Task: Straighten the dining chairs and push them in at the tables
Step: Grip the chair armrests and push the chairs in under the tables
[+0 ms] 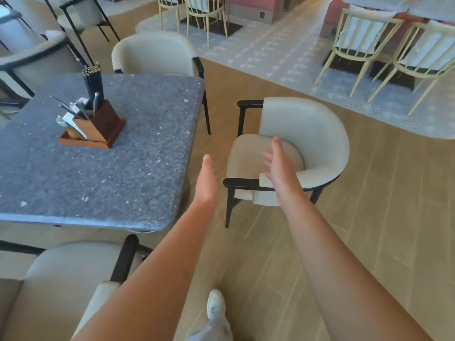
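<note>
**Two open hands reaching for the stray armchair**

Two hands are out in front with fingers straight and nothing held. Taking the grey stone table (103,153) as the landmark and going left to right: on its top, toward the far left corner, stands a wooden cutlery caddy (98,126). At its far edge a cream armchair (155,55) sits tucked in, and at its near edge another cream chair (61,279) is close against it. Just off the table's right edge hovers the left hand (206,179), palm turned inward. Further right, the right hand (277,163) hangs over the pulled-out armchair (307,134), above its seat and near armrest; whether it touches cannot be told. That chair stands apart from the table's right side, with a strip of floor between, its seat facing the table and slightly skewed.

To do this well, I judge each hand should take one black armrest, square the chair to the table edge first, then slide it straight in, watching the legs on the floor and stopping before the arms knock the stone.
</note>
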`<state>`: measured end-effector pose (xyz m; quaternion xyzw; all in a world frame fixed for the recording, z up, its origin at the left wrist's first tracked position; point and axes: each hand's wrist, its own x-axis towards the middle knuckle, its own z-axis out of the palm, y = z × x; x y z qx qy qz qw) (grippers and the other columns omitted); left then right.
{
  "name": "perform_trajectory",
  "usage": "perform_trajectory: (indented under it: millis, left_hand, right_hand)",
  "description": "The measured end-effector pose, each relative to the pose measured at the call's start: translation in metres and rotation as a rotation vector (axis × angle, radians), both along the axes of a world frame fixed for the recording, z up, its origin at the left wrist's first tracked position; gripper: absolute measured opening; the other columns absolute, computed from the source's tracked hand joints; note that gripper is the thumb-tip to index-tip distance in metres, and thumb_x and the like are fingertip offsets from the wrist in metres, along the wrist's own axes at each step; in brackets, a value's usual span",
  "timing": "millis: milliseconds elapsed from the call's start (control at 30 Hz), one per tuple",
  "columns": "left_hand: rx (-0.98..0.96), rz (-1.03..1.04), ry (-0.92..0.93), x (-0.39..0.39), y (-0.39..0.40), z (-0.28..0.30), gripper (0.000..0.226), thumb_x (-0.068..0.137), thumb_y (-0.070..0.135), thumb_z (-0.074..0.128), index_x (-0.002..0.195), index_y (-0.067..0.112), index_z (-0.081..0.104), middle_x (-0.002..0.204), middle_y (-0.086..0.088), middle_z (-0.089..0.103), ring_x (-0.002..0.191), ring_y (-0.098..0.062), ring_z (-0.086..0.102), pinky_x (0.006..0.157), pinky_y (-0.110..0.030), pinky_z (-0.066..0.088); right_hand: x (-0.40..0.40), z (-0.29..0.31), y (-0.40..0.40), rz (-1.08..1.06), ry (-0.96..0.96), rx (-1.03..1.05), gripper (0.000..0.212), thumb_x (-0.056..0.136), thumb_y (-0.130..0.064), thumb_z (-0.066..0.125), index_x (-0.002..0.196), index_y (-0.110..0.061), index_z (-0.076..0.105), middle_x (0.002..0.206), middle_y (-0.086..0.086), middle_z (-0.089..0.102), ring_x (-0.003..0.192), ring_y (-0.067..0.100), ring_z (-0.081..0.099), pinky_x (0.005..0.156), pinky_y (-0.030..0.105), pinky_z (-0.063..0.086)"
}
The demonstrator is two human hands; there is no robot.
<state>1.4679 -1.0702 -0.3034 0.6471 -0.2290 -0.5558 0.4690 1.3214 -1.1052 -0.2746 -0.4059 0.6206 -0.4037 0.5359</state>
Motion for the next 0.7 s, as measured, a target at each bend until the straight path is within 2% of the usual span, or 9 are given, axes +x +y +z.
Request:
perform_trajectory:
  millis: [167,300,400,567,700]
  left_hand:
    - [0.044,0.012,0.032,-0.019,-0.071,-0.032,0.068,0.105,0.06,0.024,0.157,0.018,0.034,0.158,-0.003,0.041,0.143,-0.024,0.042,0.122,-0.047,0.026]
    - [0.038,-0.013,0.048,-0.039,-0.138,-0.044,0.072,0.102,0.065,0.026,0.156,0.017,0.036,0.157,-0.005,0.043,0.138,-0.024,0.048,0.12,-0.048,0.029]
    - [0.038,0.001,0.032,-0.044,-0.181,-0.047,0.073,0.101,0.066,0.023,0.156,0.019,0.036,0.156,-0.007,0.044,0.137,-0.024,0.048,0.12,-0.05,0.03]
    - [0.068,0.122,0.042,-0.048,-0.231,-0.056,0.072,0.101,0.066,0.024,0.155,0.02,0.037,0.153,-0.005,0.047,0.132,-0.022,0.052,0.119,-0.05,0.031]
    - [0.082,0.266,0.062,-0.066,-0.258,-0.071,0.07,0.101,0.065,0.025,0.154,0.021,0.039,0.152,-0.005,0.049,0.133,-0.021,0.052,0.119,-0.047,0.032]
  right_hand:
    - [-0.003,-0.027,-0.069,0.079,0.114,0.019,0.065,0.102,-0.061,0.027,0.154,-0.023,0.036,0.154,0.001,0.046,0.141,0.02,0.042,0.119,0.046,0.031]
    - [-0.01,-0.034,-0.127,0.129,0.22,0.005,0.059,0.104,-0.056,0.027,0.152,-0.023,0.04,0.152,0.0,0.049,0.14,0.018,0.044,0.109,0.034,0.03]
    - [-0.014,-0.035,-0.167,0.167,0.222,0.017,0.057,0.104,-0.055,0.029,0.15,-0.024,0.043,0.15,-0.001,0.051,0.138,0.016,0.046,0.111,0.035,0.032]
    - [-0.017,-0.043,-0.226,0.278,0.227,0.035,0.056,0.104,-0.054,0.031,0.149,-0.025,0.044,0.148,-0.002,0.052,0.137,0.016,0.045,0.105,0.031,0.033]
    - [-0.011,-0.06,-0.268,0.491,0.248,0.047,0.052,0.105,-0.048,0.034,0.147,-0.02,0.048,0.146,0.0,0.054,0.135,0.016,0.047,0.099,0.026,0.032]
